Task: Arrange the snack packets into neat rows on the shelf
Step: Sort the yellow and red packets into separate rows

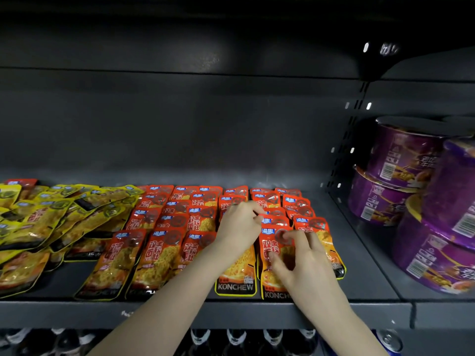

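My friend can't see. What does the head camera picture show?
A left hand and right hand touch orange snack packets in rows on a dark shelf. Messy yellow packets lie left, purple bowls right.
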Motion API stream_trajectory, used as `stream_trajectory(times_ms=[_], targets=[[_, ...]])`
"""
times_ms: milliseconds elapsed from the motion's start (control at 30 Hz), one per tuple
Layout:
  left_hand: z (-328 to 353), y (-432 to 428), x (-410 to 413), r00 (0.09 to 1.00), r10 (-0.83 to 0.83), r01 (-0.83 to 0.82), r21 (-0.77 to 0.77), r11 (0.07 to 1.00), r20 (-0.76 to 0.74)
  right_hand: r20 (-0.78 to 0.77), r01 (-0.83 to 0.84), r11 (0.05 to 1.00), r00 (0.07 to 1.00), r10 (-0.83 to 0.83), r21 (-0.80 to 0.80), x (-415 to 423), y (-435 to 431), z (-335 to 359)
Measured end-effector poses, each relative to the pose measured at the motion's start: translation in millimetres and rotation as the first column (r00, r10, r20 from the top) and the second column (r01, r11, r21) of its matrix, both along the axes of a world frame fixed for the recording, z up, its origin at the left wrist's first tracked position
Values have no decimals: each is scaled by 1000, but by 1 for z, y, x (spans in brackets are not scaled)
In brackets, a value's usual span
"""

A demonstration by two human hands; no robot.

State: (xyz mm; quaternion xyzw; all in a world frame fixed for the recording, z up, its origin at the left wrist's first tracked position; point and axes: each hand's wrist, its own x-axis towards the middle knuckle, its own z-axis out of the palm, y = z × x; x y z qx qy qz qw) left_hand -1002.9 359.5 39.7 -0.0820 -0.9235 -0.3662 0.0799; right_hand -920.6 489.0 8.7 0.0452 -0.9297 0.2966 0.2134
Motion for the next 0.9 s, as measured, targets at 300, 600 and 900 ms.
stream_trajectory(times_ms=[300,600,900], targets=[[8,-20,5,992,-116,116,0,993,-45,-77,85,995,994,-81,55,7,-3,6],[21,-92,8,974,-104,108,7,994,-203,-182,108,981,980,-78,160,-12,-57,37],[17,-209,10,960,-68,38,-115,993,-273,-55,-54,994,997,59,94,-39,-168,43]])
